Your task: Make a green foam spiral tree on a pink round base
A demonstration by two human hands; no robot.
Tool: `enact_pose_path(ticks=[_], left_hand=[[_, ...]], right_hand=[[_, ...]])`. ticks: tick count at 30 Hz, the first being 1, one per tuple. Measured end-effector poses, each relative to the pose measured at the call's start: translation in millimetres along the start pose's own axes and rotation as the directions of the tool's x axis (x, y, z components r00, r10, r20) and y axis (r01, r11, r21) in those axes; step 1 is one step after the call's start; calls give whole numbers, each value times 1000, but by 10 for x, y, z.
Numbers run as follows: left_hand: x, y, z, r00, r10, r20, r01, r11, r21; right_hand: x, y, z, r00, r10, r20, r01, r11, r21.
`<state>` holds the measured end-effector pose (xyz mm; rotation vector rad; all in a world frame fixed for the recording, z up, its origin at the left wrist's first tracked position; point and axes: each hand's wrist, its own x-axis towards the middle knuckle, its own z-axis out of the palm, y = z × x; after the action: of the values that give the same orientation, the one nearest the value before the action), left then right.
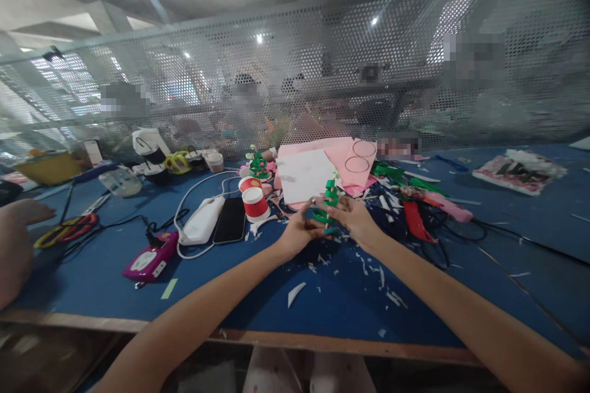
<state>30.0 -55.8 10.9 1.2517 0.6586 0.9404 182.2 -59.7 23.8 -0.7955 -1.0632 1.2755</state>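
Green paper spiral [330, 201], upright, layered

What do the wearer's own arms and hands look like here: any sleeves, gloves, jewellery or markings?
No sleeve shows on the left arm or the right arm; both are bare from the picture's lower edge to the wrist. The left hand and right hand wear no gloves. No watch, bracelet or marking shows at either wrist. The picture is too small to tell whether there are rings.

A: Cam setup?
B: One head cam, worn. Looks forward and down across the blue table [92, 270], facing the mesh screen [322, 73] at its far edge.
A: Range?
B: Near. Left hand [299, 232] and right hand [357, 224] on the green paper tree [329, 199] sit mid-frame, arms stretched out.
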Motion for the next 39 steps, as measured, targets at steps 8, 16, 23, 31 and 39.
enact_pose_path(ticks=[8,16,23,31,39], left_hand=[[6,-38,-21,1000,-25,-1,25,996,84],[4,-27,-13,999,-27,20,25,996,80],[8,-43,-5,1000,-6,4,6,996,85],[-2,-33,-27,999,-25,-40,31,987,160],[118,134,-287,961,178,-213,-128,965,227]], right_hand=[[-43,-34,7,988,-154,-12,147,962,-228],[-24,-6,-3,987,-157,-15,148,954,-262],[-2,0,-24,990,-138,-16,131,962,-241],[20,10,-41,994,-30,-103,22,997,-75],[48,-10,-150,981,-70,-181,55,995,-87]])
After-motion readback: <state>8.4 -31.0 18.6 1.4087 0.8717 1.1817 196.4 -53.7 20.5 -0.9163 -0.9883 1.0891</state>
